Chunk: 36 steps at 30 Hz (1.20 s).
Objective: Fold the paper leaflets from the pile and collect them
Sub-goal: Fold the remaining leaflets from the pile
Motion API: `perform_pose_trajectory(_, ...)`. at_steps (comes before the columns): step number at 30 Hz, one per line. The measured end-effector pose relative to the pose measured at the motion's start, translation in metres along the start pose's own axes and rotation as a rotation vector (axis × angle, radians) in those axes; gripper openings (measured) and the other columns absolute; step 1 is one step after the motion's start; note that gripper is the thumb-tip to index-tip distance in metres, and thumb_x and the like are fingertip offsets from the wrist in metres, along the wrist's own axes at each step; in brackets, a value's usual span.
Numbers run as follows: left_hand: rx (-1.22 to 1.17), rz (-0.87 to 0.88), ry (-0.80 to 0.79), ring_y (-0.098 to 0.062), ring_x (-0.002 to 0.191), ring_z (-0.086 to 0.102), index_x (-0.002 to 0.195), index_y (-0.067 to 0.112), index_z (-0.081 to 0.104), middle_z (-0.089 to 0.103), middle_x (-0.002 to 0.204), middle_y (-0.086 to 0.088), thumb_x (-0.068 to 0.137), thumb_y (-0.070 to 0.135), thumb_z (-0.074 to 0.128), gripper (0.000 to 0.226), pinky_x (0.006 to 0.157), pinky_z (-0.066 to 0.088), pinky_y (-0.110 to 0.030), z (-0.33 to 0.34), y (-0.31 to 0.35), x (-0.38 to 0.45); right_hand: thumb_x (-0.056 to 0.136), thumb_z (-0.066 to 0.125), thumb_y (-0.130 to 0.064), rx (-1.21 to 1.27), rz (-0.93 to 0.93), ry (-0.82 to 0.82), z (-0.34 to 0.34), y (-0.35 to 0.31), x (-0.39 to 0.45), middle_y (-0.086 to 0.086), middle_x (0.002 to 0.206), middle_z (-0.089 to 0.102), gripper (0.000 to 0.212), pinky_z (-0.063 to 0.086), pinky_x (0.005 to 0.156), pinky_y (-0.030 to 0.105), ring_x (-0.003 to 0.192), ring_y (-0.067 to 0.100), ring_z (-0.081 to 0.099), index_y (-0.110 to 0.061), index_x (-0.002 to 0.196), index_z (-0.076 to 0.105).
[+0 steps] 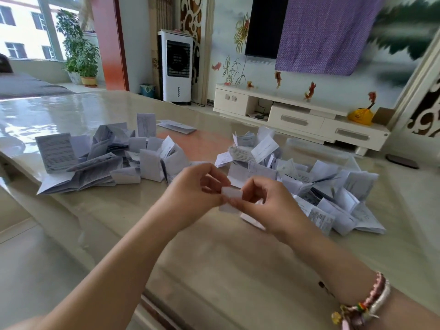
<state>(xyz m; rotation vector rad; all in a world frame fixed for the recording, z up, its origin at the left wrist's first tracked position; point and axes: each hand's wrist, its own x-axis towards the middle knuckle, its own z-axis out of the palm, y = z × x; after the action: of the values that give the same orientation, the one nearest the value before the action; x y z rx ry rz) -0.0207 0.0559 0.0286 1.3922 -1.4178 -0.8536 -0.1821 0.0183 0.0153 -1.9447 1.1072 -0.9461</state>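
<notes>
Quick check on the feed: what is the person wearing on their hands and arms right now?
Both forearms are bare, no sleeves or gloves in view. The left hand shows nothing worn. The right hand has braided bracelets at the wrist: pinkish-brown and white cords with small coloured beads and a yellowish charm.

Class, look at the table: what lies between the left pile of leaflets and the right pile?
In the head view, the left pile and right pile are separated by bare table, showing a reddish patch.
</notes>
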Motion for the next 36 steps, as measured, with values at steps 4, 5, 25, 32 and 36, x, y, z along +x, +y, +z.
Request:
perform_pose_trajectory(4, -0.219, 0.003, 0.03, -0.01, 0.072, 0.065, 0.098, 0.011, 0.061, 0.074, 0.085, -0.004, 0.08, 0.01, 0.075, 0.023, 0.072, 0.048, -0.022, 0.013, 0.018, 0.009, 0.075, 0.079, -0.01, 0.284, 0.034, 0.137, -0.03, -0.007, -0.002, -0.008, 0.056, 0.058, 0.022, 0.044, 0.057, 0.012, 0.056, 0.003, 0.054, -0.011, 0.066, 0.058)
perform_pose_trajectory(5, -0.242, 0.002, 0.027, -0.01, 0.072, 0.066, 0.096, 0.01, 0.057, 0.075, 0.085, -0.002, 0.08, 0.009, 0.074, 0.023, 0.07, 0.049, -0.02, 0.02, 0.019, 0.01, 0.074, 0.079, -0.01, 0.297, 0.043, 0.156, -0.036, -0.006, -0.002, -0.008, 0.056, 0.059, 0.022, 0.046, 0.058, 0.012, 0.057, 0.003, 0.056, -0.011, 0.066, 0.059)
perform_pose_trajectory(25, 0.119, 0.07, 0.192, -0.039, 0.081, 0.063, 0.066, 0.034, 0.075, 0.073, 0.078, -0.007, 0.083, -0.004, 0.058, 0.045, 0.069, 0.044, -0.031, 0.053, 0.001, 0.05, 0.089, 0.051, -0.016, -0.646, 0.112, 0.153, -0.101, 0.027, 0.011, -0.021, 0.105, 0.046, 0.03, 0.034, 0.098, 0.032, 0.125, 0.013, 0.032, -0.03, 0.114, 0.059)
perform_pose_trajectory(32, 0.146, 0.042, 0.16, -0.009, 0.067, 0.061, 0.08, 0.03, 0.076, 0.07, 0.076, 0.008, 0.087, 0.005, 0.059, 0.031, 0.061, 0.042, -0.016, 0.054, -0.002, 0.037, 0.089, 0.06, -0.02, -0.877, 0.0, 0.29, -0.102, 0.033, 0.01, -0.012, 0.102, 0.06, 0.007, 0.031, 0.082, 0.03, 0.11, 0.018, 0.041, -0.024, 0.092, 0.065)
perform_pose_trajectory(36, 0.123, 0.021, 0.18, -0.011, 0.078, 0.065, 0.087, 0.029, 0.074, 0.071, 0.084, 0.007, 0.087, 0.015, 0.063, 0.018, 0.06, 0.041, -0.011, 0.053, -0.005, 0.036, 0.088, 0.065, -0.015, -0.39, -0.224, 0.531, -0.107, 0.018, 0.005, -0.018, 0.081, 0.059, 0.003, 0.047, 0.078, 0.021, 0.087, 0.007, 0.058, -0.018, 0.089, 0.065)
